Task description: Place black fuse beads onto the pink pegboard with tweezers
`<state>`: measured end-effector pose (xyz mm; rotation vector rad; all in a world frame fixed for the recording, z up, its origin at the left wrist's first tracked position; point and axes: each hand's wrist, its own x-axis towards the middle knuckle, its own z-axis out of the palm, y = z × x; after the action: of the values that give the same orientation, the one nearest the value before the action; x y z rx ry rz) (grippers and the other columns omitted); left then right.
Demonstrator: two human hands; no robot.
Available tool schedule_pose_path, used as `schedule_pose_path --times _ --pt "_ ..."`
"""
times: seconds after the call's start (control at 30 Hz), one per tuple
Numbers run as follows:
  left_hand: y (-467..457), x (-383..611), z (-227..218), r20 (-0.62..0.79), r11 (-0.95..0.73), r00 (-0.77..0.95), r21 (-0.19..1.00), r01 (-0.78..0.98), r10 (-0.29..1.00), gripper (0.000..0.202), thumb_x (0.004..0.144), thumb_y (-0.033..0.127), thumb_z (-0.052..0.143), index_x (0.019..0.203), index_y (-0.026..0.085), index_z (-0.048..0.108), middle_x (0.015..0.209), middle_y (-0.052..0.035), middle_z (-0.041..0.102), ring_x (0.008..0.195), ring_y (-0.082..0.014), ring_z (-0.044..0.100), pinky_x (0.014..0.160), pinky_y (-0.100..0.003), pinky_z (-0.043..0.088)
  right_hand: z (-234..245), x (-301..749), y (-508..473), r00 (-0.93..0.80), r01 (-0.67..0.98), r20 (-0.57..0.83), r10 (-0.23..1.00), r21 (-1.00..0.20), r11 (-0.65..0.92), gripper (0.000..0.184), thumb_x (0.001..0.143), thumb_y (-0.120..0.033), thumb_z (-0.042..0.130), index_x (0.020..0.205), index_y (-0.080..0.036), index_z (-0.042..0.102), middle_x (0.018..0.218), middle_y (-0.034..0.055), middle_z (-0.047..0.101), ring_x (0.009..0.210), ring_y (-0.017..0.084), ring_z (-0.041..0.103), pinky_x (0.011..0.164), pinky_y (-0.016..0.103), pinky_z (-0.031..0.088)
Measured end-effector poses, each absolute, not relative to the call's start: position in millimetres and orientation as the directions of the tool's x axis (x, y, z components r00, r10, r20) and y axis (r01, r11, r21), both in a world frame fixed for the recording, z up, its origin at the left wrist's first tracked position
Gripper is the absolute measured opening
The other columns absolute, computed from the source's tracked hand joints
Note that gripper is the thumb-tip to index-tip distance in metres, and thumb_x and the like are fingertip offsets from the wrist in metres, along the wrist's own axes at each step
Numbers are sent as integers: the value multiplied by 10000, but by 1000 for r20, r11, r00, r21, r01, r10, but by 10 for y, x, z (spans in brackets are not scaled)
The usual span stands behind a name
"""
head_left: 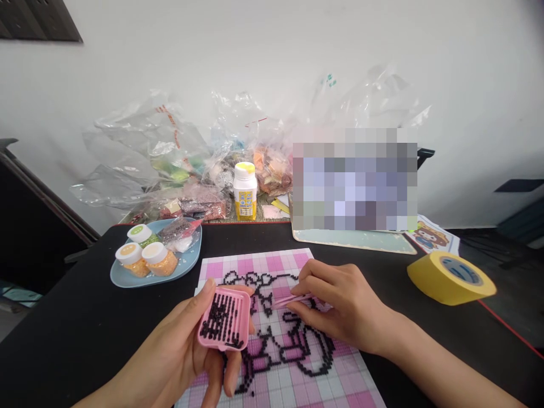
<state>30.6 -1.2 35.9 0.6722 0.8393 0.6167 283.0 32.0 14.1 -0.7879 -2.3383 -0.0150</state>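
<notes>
At the left of the black desk [63,345] we see a light-blue plate [190,259] carrying one white-lidded jar of green beads [147,238], two jars of orange beads [160,262] and a small plastic bag of dark beads [176,229]. Behind it, past the desk's edge, clear plastic bags [144,147] lie crumpled against the wall. Next comes our left hand [193,326], its fingers curled around a pink ridged tray [246,317], held tilted above the lower left of the pegboard; black beads [217,317] lie in its grooves, mostly toward its left side. Beyond, a white bottle with a yellow label [245,192] stands upright. The pink-and-white checked pegboard [293,388] rests on the desk at the middle, with black bead outlines [317,371] across it. Over its right part, our right hand [340,294] has its fingers pinched on pink tweezers [283,301] pointing left; we cannot tell whether their tips grip a bead. Farther right we find a pale blue board [352,241] below a pixelated patch, a cartoon picture [433,237] and a yellow tape roll [437,280].
</notes>
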Motion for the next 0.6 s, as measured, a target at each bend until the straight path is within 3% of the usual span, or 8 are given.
schedule_pose_path --times 0.23,0.6 --pt "4 294 348 -402 621 569 740 -259 717 529 815 659 586 798 143 702 495 -68 696 293 -106 570 296 -133 441 129 2832 323 -611 548 581 538 -181 817 214 969 -298 551 833 -156 637 716 12 572 575 95 504 498 210 348" --pt "-15 313 382 -454 620 515 757 -208 727 465 868 573 563 783 135 692 509 -75 685 315 -95 541 294 -134 453 131 2827 315 -620 546 572 538 -177 818 222 968 -296 543 812 -164 630 709 1 554 563 90 472 489 220 320"
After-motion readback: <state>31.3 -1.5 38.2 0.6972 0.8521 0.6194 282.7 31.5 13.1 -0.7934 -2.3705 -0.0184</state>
